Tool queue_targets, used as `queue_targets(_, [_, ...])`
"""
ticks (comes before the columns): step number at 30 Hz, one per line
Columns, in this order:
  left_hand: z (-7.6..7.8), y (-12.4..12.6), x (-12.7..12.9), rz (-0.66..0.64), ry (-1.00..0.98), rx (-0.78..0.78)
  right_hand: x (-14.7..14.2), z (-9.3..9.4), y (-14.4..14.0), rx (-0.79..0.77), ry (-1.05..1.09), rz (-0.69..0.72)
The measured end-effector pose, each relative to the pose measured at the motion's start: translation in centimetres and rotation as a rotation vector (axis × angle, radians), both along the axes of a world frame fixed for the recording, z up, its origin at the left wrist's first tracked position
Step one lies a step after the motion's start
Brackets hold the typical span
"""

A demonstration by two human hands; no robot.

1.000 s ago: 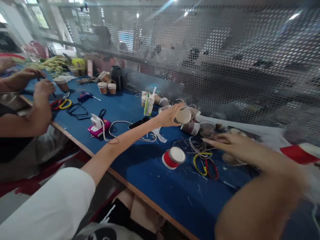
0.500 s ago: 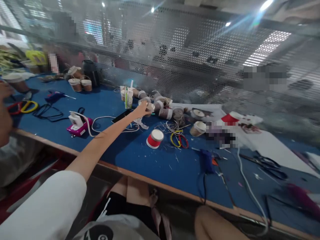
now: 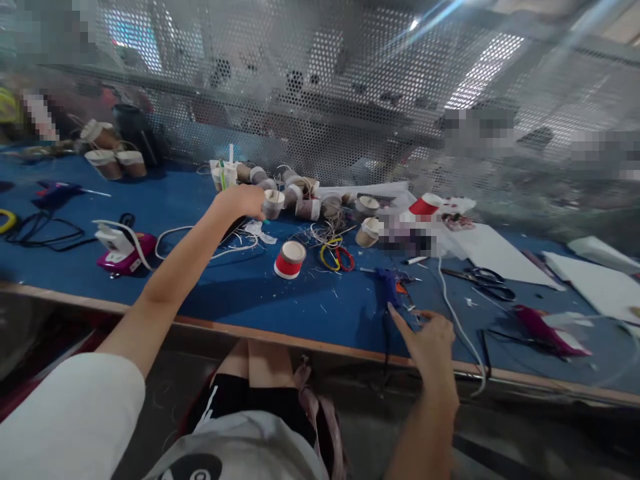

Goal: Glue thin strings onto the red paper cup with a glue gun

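Grasping a paper cup [image 3: 273, 203] (on its side, mouth rightward), the left hand [image 3: 240, 200]; right hand [image 3: 427, 340] grip released near the glue gun [image 3: 388, 285].

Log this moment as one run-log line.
left hand: touching paper cup | right hand: open, near blue glue gun | table: red cup

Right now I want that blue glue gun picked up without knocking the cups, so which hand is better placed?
Right hand: it hovers open beside the blue glue gun, while the left hand is far off at a paper cup.
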State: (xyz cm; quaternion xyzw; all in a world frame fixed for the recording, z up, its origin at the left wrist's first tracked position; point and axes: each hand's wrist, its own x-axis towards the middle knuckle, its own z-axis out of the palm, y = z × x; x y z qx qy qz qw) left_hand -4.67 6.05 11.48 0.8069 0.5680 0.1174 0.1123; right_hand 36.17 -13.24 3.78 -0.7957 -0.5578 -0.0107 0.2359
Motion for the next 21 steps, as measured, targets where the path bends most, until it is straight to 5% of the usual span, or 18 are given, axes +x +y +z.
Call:
queue_targets(3, [0.3,-3.2,1.6,-0.245,-0.018,-0.038,-0.2,-0.5,1.7,-0.096,-0.018,-0.002])
queue_targets(5, [-0.9,-4.9,3.3,-0.451,-0.096,-0.068,-0.6,-0.3,3.1,-0.160,-0.031,-0.006])
queue_targets(7, [-3.3,-6.2,4.9,-0.516,-0.201,-0.051,-1.1,0.1,4.3,-0.219,-0.027,-0.027])
queue_targets(13, [-10.4,-7.1,7.4,-0.318,-0.542,0.119,-2.1,1.0,5.8,-0.273,0.045,-0.125])
queue_targets(17, [-11.7,-6.1,6.7,-0.222,-0.776,0.247,-3.0,1.7,4.9,-0.182,0.083,-0.165])
queue_targets(21, [-12.3,-5.3,5.1,-0.284,-1.029,0.075,-3.3,2.4,4.5,0.082,0.127,-0.095])
